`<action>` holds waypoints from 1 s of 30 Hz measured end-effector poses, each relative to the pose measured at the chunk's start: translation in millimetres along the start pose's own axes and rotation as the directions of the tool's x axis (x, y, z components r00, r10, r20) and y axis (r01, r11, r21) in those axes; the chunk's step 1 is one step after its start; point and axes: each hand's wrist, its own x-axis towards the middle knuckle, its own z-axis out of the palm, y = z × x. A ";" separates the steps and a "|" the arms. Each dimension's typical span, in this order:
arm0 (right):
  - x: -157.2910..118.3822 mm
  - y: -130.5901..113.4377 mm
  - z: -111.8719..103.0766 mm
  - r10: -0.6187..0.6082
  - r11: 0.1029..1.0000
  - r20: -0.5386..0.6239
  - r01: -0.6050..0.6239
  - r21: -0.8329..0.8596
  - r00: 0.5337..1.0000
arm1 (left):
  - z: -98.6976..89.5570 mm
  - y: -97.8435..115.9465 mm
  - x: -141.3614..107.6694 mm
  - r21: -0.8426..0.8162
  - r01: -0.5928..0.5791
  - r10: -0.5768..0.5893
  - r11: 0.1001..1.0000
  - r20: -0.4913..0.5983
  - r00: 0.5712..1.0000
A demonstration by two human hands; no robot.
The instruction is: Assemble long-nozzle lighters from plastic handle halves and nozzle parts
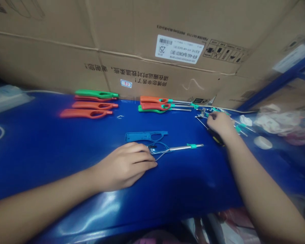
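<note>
My left hand (128, 166) is closed over a partly assembled long-nose lighter (181, 148), whose metal tube with a green collar points right. Thin wires loop out by the fingertips, and the palm hides most of its handle. Just behind lies a blue handle half (146, 136), its hollow side up. At the right, my right hand (220, 125) reaches into a pile of small metal and green lighter parts (240, 127). Its fingers are curled down, and what they pinch, if anything, is hidden. A dark tool with a yellow mark (218, 140) lies partly under that wrist.
Orange and green handle shells (91, 105) lie at the back left, near tiny pale pins (120, 117). Lighters with metal tubes (156, 104) are grouped at the back middle. A large cardboard box (112, 40) walls off the blue table's (167, 196) rear. Crumpled plastic (274, 118) sits far right.
</note>
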 end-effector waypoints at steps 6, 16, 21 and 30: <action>-1.2 -3.8 -5.7 0.065 0.998 0.033 -0.066 0.024 0.997 | 2.1 -1.6 -2.9 -0.009 0.008 -0.008 1.000 -0.024 1.000; 1.1 -3.0 2.9 0.048 0.998 0.079 -0.051 0.039 0.996 | -0.9 0.1 0.0 0.005 0.039 -0.039 0.999 -0.079 0.996; 2.6 -3.3 0.1 0.037 0.997 0.030 -0.040 0.070 0.999 | 0.9 -1.1 -2.7 0.016 0.065 -0.063 0.998 -0.095 0.993; 6.0 3.3 12.6 0.026 0.998 0.039 -0.028 0.062 0.999 | 1.3 -1.9 -3.5 0.012 0.116 -0.113 0.993 -0.144 0.983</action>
